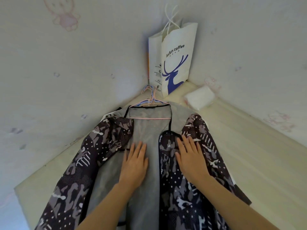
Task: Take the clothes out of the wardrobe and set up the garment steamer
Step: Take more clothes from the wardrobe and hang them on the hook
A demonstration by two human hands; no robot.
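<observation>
A dark camouflage-patterned jacket (106, 146) with a grey lining lies opened out on a pale bed surface (249, 155), on a pink hanger (150, 117). More pink and blue hangers (150, 97) lie bunched just beyond its collar. My left hand (134, 165) rests flat with straight fingers on the grey lining. On the jacket's right front panel, my right hand (191, 156) lies flat, fingers spread. No garment steamer is in view.
A white paper bag (176, 60) with a blue deer logo stands upright in the corner of the walls. A small white plastic packet (199, 97) lies to its right on the bed. Patterned walls close in on the left and right.
</observation>
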